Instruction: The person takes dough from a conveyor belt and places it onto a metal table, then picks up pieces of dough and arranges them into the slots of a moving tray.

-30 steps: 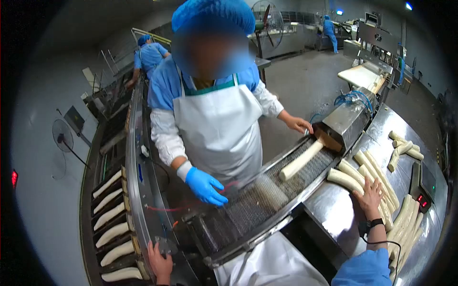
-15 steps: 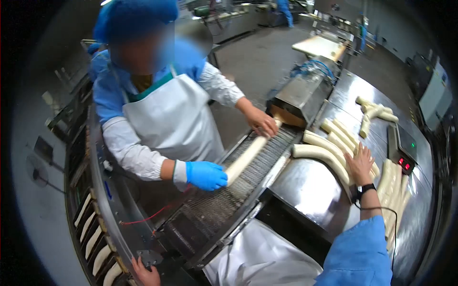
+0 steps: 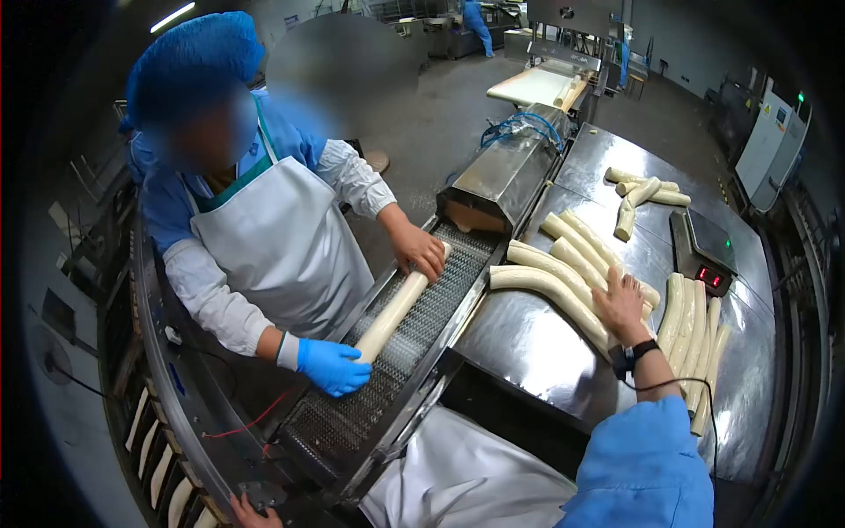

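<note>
Right hand (image 3: 620,304) is lying flat, fingers spread, palm down on the curved dough logs (image 3: 554,282) on the steel table (image 3: 528,343) just right of the mesh conveyor (image 3: 414,339) — likely steadying them for a pick. Wrist is straight, forearm reaching forward. Left hand (image 3: 248,512) is barely showing at the conveyor's near-left frame — can't tell its grip. Across the conveyor, a co-worker's blue-gloved hand (image 3: 333,365) and bare hand (image 3: 421,251) are holding a straight dough log (image 3: 393,310) on the mesh.

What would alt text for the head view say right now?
The wearer's right hand lies flat on dough logs grouped on a steel table, while the left hand grips the conveyor frame at the bottom edge. Opposite, a co-worker in a white apron holds a long dough log at both ends on the mesh belt.
</note>
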`<state>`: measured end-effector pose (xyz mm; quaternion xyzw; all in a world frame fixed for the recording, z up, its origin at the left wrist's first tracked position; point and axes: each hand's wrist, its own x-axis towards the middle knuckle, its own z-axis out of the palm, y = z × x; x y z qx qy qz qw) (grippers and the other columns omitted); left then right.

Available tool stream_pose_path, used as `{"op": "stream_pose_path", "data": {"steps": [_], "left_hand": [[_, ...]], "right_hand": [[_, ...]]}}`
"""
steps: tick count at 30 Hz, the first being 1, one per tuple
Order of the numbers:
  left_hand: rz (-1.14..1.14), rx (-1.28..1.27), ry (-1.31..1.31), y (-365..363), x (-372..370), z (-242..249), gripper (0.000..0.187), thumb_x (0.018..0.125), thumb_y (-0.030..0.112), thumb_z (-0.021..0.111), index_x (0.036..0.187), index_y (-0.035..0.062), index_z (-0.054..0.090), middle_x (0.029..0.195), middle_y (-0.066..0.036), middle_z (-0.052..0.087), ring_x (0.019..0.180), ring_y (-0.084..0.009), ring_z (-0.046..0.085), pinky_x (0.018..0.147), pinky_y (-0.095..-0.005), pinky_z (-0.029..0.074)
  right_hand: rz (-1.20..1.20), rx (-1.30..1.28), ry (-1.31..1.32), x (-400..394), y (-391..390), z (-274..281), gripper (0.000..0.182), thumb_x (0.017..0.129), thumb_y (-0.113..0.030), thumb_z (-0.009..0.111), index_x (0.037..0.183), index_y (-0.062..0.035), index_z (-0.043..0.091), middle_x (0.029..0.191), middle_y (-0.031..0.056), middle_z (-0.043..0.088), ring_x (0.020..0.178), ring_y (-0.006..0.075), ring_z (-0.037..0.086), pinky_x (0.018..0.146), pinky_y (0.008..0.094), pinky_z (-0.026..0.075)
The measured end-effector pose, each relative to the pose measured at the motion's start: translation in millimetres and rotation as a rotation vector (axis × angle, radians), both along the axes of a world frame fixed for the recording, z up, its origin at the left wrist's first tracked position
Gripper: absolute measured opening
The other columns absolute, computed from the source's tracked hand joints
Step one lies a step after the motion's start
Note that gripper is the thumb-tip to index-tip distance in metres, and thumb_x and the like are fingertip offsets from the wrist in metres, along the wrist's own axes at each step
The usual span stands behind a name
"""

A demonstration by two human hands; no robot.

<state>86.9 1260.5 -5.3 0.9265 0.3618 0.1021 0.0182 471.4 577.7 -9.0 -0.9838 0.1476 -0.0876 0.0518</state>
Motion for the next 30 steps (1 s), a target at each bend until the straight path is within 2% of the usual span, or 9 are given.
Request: {"op": "stream_pose_path", "data": {"steps": [3, 5, 9, 11, 13, 14, 17, 27, 30], "left_hand": [[0.016, 0.007, -0.009, 9, -4, -10, 0.056, 0.085, 0.020, 0.071, 0.135, -0.0010, 0.056, 0.141, -0.026, 0.050, 0.131, -0.0425, 0.045, 0.112, -0.0491, 0.035], [0.164, -0.108, 0.043, 22, -8, -34, 0.059, 0.078, -0.001, 0.063, 0.135, -0.0011, 0.049, 0.156, -0.020, 0.030, 0.145, -0.0396, 0.028, 0.120, -0.0507, 0.028], [0.152, -0.119, -0.044, 34, -15, -50, 0.061, 0.077, -0.001, 0.065, 0.135, -0.0005, 0.049, 0.156, -0.020, 0.030, 0.146, -0.0394, 0.027, 0.120, -0.0499, 0.027], [0.121, -0.108, -0.026, 38, -18, -52, 0.061, 0.078, 0.000, 0.066, 0.137, 0.0002, 0.048, 0.157, -0.020, 0.030, 0.146, -0.0388, 0.026, 0.120, -0.0497, 0.026], [0.148, -0.116, -0.036, 30, -12, -45, 0.061, 0.079, 0.000, 0.066, 0.137, 0.0005, 0.047, 0.157, -0.020, 0.030, 0.147, -0.0384, 0.025, 0.121, -0.0496, 0.025], [0.172, -0.119, -0.041, 26, -11, -42, 0.060, 0.080, 0.000, 0.066, 0.138, 0.0008, 0.047, 0.157, -0.020, 0.030, 0.147, -0.0380, 0.025, 0.121, -0.0496, 0.025], [0.126, -0.106, -0.010, 31, -15, -45, 0.061, 0.083, 0.001, 0.065, 0.140, 0.0013, 0.044, 0.157, -0.020, 0.029, 0.148, -0.0374, 0.024, 0.121, -0.0501, 0.024], [0.161, -0.158, -0.043, 23, -8, -31, 0.059, 0.079, 0.000, 0.065, 0.135, -0.0034, 0.050, 0.156, -0.020, 0.033, 0.148, -0.0365, 0.025, 0.122, -0.0466, 0.024], [0.144, -0.138, -0.064, 29, -11, -37, 0.058, 0.079, 0.000, 0.066, 0.134, -0.0039, 0.051, 0.155, -0.021, 0.034, 0.147, -0.0366, 0.026, 0.122, -0.0465, 0.024]], "right_hand": [[0.113, -0.058, -0.050, -28, -2, -20, 0.073, 0.090, -0.056, 0.056, 0.148, -0.0139, 0.041, 0.139, 0.0247, 0.045, 0.132, 0.0403, 0.041, 0.108, 0.0621, 0.027], [0.161, 0.009, -0.040, -51, 2, -20, 0.074, 0.091, -0.057, 0.055, 0.149, -0.0144, 0.040, 0.146, 0.0225, 0.042, 0.136, 0.0399, 0.038, 0.111, 0.0632, 0.024], [-0.104, 0.046, 0.108, -100, 11, 9, 0.074, 0.092, -0.055, 0.055, 0.150, -0.0118, 0.041, 0.152, 0.0205, 0.037, 0.140, 0.0381, 0.035, 0.113, 0.0605, 0.023], [-0.127, 0.030, -0.034, -104, -7, -6, 0.077, 0.089, -0.058, 0.057, 0.146, -0.0074, 0.045, 0.145, 0.0235, 0.047, 0.133, 0.0397, 0.044, 0.112, 0.0556, 0.029], [-0.286, 0.098, 0.182, -102, 0, 22, 0.077, 0.089, -0.061, 0.057, 0.137, -0.0025, 0.051, 0.132, 0.0281, 0.056, 0.124, 0.0417, 0.054, 0.102, 0.0517, 0.041], [-0.276, 0.134, 0.173, -90, -9, 16, 0.077, 0.086, -0.061, 0.061, 0.128, 0.0029, 0.056, 0.116, 0.0309, 0.064, 0.109, 0.0451, 0.062, 0.094, 0.0520, 0.047], [-0.063, 0.196, 0.189, -37, -24, -11, 0.078, 0.084, -0.061, 0.064, 0.125, 0.0057, 0.057, 0.110, 0.0316, 0.065, 0.103, 0.0468, 0.064, 0.092, 0.0516, 0.049], [0.093, 0.098, 0.049, 81, 56, -35, 0.034, 0.093, -0.031, 0.060, 0.118, -0.0091, 0.056, 0.128, 0.0238, 0.055, 0.119, 0.0441, 0.052, 0.094, 0.0557, 0.046], [0.113, 0.178, 0.144, 61, 89, -11, 0.064, 0.090, -0.047, 0.062, 0.139, -0.0092, 0.046, 0.137, 0.0247, 0.048, 0.128, 0.0421, 0.047, 0.101, 0.0610, 0.039]]}}
